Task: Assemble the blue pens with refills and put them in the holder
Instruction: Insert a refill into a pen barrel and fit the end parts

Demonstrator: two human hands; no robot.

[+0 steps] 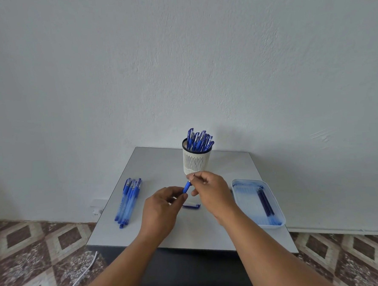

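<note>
Mid-assembly on one pen (186, 187): left hand (163, 205) has fingers curled round the barrel's lower end, holding it angled up toward the right hand (208, 189), which pinches the upper tip with thumb and forefinger. That reads as seating or screwing the tip section over a refill; the joint itself is hidden by fingers, so can't tell how far it's home. Pen is held in the air above mid-counter (154, 165), just in front of the holder (195, 160), probably so the drop-in is a short move. Loose cap (192, 206) lies on the counter directly below the hands, within easy reach for the capping step. Layout looks like a left-to-right flow: unassembled pens (128, 198) bundled parallel on the left, refills (264, 201) in the ink-stained white tray (248, 183) on the right, so each hand can fetch from its own side. Holder stands at the back centre, upright, already packed with finished pens (199, 140) caps-up. A few bodies and refills remain, so I'd judge the job well past halfway.
</note>
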